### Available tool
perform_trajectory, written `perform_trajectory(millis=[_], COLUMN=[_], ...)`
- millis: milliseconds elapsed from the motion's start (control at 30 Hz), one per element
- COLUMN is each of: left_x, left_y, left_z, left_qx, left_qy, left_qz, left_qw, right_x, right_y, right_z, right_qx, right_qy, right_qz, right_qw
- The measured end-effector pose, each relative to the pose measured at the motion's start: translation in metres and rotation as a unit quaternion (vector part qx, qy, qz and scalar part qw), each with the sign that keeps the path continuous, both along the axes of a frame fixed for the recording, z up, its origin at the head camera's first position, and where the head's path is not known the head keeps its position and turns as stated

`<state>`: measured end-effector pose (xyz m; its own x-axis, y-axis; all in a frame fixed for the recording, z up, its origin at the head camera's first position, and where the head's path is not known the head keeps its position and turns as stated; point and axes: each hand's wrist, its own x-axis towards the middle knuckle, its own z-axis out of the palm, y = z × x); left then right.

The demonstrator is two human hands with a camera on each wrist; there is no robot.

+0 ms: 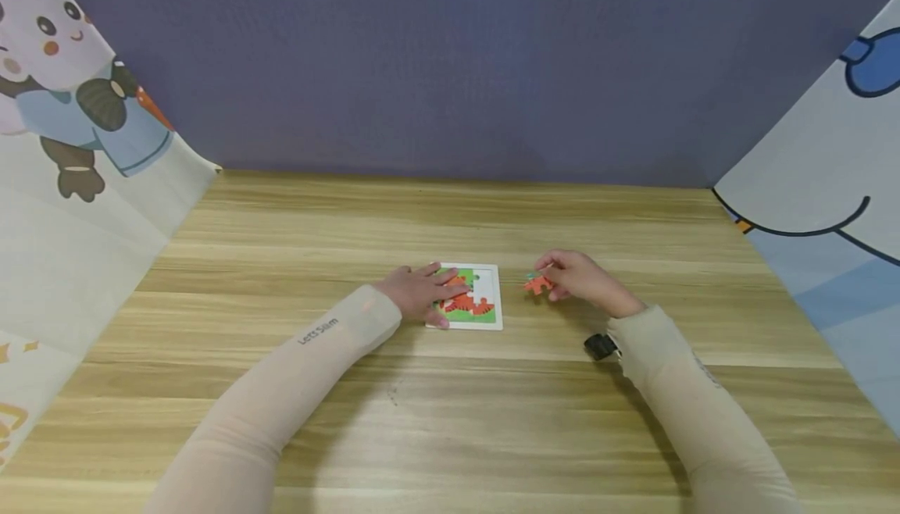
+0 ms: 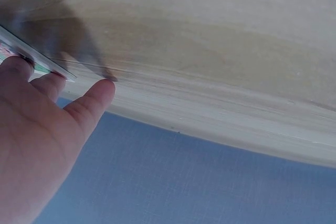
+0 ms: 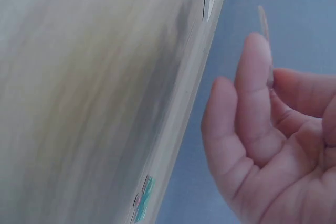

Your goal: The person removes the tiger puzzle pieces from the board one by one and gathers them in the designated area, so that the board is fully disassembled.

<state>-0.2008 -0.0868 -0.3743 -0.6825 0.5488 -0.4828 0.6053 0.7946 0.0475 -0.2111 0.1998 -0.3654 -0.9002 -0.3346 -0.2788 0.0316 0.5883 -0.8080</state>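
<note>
A small square jigsaw puzzle board (image 1: pixel 500 295) with a white frame lies on the table, partly filled with green and orange-red pieces. White backing shows at its upper right. My left hand (image 1: pixel 420 294) rests over the board's left side with fingers spread, covering part of the picture. In the left wrist view, fingertips (image 2: pixel 50 83) of that hand lie at the frame's edge. To the right of the board, my right hand (image 1: pixel 573 276) pinches an orange-red puzzle piece (image 1: pixel 537 285) between thumb and fingers. The right wrist view shows this piece (image 3: pixel 264 22) edge-on, above the fingertips.
A teal-and-pink puzzle piece (image 3: pixel 143 200) lies on the table in the right wrist view. A black device (image 1: pixel 600 347) sits at my right wrist. The wooden table (image 1: pixel 450 420) meets a dark blue panel (image 1: pixel 450 69) behind, with printed cartoon panels at both sides.
</note>
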Motion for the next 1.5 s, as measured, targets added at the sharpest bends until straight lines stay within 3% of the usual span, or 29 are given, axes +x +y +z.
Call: perform_trajectory(millis=[467, 833, 1200, 1500], left_x=[0.0, 0.001, 0.004, 0.002], left_y=[0.0, 0.001, -0.001, -0.001], left_z=[0.0, 0.002, 0.004, 0.002], left_qx=[-0.008, -0.006, 0.004, 0.001], left_qy=[0.008, 0.007, 0.006, 0.003], left_qz=[-0.002, -0.001, -0.002, 0.003], left_qw=[0.9999, 1.0, 1.0, 1.0], right_x=[0.007, 0.012, 0.015, 0.016], right_y=[0.024, 0.048, 0.06, 0.064], right_z=[0.003, 0.003, 0.004, 0.002], right_qx=[0.004, 0.056, 0.044, 0.025], right_qy=[0.029, 0.053, 0.03, 0.05], right_qz=[-0.004, -0.007, -0.027, -0.025], right_qw=[0.9996, 0.997, 0.9982, 0.9981])
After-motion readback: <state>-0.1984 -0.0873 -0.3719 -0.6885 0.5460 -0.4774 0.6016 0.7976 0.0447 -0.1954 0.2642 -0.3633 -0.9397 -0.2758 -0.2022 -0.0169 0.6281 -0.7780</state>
